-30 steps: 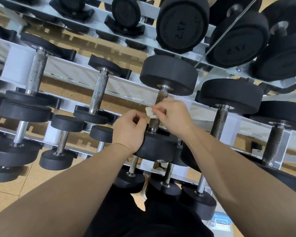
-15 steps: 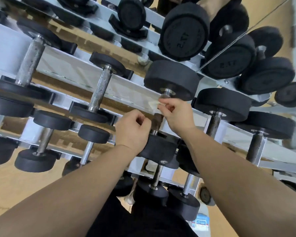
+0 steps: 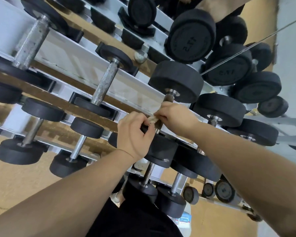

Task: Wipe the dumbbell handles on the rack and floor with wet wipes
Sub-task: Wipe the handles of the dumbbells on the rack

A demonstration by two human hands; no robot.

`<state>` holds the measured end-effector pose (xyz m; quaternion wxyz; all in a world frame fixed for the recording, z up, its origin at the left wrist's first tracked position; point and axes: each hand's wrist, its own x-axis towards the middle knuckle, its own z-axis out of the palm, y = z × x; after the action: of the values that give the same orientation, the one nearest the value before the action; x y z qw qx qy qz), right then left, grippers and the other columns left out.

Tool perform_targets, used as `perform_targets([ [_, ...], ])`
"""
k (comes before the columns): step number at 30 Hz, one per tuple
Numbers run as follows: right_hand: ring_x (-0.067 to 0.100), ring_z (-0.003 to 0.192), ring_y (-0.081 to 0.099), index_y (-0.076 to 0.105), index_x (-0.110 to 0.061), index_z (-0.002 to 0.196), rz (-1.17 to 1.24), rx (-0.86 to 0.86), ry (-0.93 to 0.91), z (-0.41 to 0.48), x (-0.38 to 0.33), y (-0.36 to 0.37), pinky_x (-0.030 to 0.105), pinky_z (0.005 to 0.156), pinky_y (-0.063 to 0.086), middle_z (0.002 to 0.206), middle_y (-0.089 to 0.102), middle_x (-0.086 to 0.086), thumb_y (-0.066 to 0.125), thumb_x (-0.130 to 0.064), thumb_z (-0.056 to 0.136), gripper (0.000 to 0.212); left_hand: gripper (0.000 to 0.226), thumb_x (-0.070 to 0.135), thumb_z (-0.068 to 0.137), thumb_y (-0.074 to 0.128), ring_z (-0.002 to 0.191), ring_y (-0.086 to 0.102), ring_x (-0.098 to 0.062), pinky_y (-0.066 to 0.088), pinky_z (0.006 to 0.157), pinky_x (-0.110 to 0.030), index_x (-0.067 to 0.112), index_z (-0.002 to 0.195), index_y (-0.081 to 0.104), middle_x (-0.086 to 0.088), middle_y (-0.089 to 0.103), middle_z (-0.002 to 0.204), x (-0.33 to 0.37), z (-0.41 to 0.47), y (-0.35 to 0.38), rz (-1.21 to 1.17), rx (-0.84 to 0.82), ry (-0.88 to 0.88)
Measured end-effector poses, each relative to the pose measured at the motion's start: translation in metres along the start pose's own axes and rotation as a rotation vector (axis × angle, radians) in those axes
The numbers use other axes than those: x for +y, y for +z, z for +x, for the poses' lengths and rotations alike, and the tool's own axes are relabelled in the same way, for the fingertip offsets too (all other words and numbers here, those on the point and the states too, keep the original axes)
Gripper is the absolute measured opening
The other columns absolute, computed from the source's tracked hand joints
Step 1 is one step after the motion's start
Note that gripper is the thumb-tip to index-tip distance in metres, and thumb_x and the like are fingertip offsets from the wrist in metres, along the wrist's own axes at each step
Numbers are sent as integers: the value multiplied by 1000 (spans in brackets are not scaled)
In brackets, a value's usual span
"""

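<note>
Nearest the camera, black clothing (image 3: 135, 219) is seen at the bottom edge, with two bare forearms reaching up from it. The left hand (image 3: 135, 134) is curled round the lower part of a knurled, dull-metal handle (image 3: 169, 98), just above the dumbbell's smooth, matte-black cylindrical lower head (image 3: 162, 149); its fingertips are laid against a crumpled, off-white wet wipe (image 3: 151, 119). The wipe is pinched by the bent fingers of the right hand (image 3: 175, 117) and pressed to the middle of the handle. Beyond, the thick round upper head (image 3: 176, 81) is rested on the white-painted rail of the rack (image 3: 72, 57). Farther back, larger black dumbbells (image 3: 191, 36) with embossed numerals are stored. Compared with half a second earlier, the wipe has been drawn down from just beneath the upper head to mid-handle and is bunched more tightly, and the left hand has been brought up to meet it.
</note>
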<state>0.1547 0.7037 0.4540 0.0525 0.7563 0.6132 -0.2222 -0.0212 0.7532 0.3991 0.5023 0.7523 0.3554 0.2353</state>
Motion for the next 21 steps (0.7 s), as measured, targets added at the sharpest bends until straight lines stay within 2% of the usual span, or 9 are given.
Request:
perform_targets([
  [3, 27, 100, 64, 76, -17, 106, -27, 192, 178, 14, 13, -10, 39, 84, 52, 106, 70, 4, 57, -20, 99, 21, 25, 34, 88, 56, 70, 50, -20, 45, 66, -42, 17, 71, 55, 5, 51, 73, -2, -1, 1, -13, 11, -7],
  [5, 27, 97, 65, 76, -17, 106, 7, 299, 281, 17, 9, -3, 40, 85, 53, 105, 72, 4, 58, -21, 98, 21, 24, 34, 89, 57, 71, 49, -20, 45, 67, -41, 16, 72, 56, 6, 51, 73, -4, -1, 3, 5, 10, -10],
  [7, 26, 92, 65, 76, -15, 102, 45, 265, 266, 7, -2, 9, 39, 82, 52, 99, 71, 4, 59, -21, 97, 19, 23, 33, 89, 58, 73, 50, -19, 45, 69, -41, 16, 73, 57, 6, 52, 75, -7, -2, 4, 13, 13, -6],
  [10, 25, 87, 66, 77, -15, 102, 95, 75, 55, -15, -13, 13, 34, 76, 51, 92, 71, 4, 67, -19, 94, 14, 22, 36, 88, 59, 75, 49, -14, 45, 71, -38, 19, 74, 59, 10, 51, 77, -7, -2, 5, 17, 23, -18],
  [12, 23, 88, 67, 78, -17, 104, 70, 22, -4, -14, -10, 6, 31, 76, 51, 94, 73, 3, 69, -20, 93, 14, 21, 36, 87, 59, 74, 47, -13, 44, 72, -36, 20, 73, 58, 12, 49, 76, -5, -3, 5, 10, 31, -20],
  [15, 26, 87, 67, 77, -19, 96, -44, 89, 97, 5, -3, -2, 39, 78, 56, 94, 74, 2, 62, -23, 95, 16, 27, 36, 86, 59, 69, 45, -16, 39, 68, -34, 23, 66, 48, 10, 45, 71, -5, -3, 5, 9, 38, -7],
  [18, 21, 84, 68, 77, -22, 103, 12, 262, 306, 13, -3, -9, 38, 76, 57, 93, 76, -1, 60, -32, 98, 21, 33, 37, 87, 57, 64, 43, -19, 37, 64, -34, 19, 63, 43, 7, 42, 65, -5, -3, 3, 18, 45, 4],
  [20, 20, 89, 69, 77, -20, 106, 54, 281, 316, 8, -10, -6, 38, 81, 56, 99, 76, -2, 60, -31, 98, 22, 34, 37, 87, 57, 63, 43, -20, 35, 64, -33, 19, 62, 42, 7, 41, 64, -5, -3, 3, 16, 50, 11],
  [21, 21, 93, 69, 77, -19, 107, 54, 234, 281, 5, -14, -2, 38, 84, 55, 103, 76, -1, 60, -28, 98, 22, 33, 36, 87, 57, 63, 43, -20, 36, 63, -33, 20, 62, 42, 8, 41, 64, -6, -3, 4, 9, 54, 15],
])
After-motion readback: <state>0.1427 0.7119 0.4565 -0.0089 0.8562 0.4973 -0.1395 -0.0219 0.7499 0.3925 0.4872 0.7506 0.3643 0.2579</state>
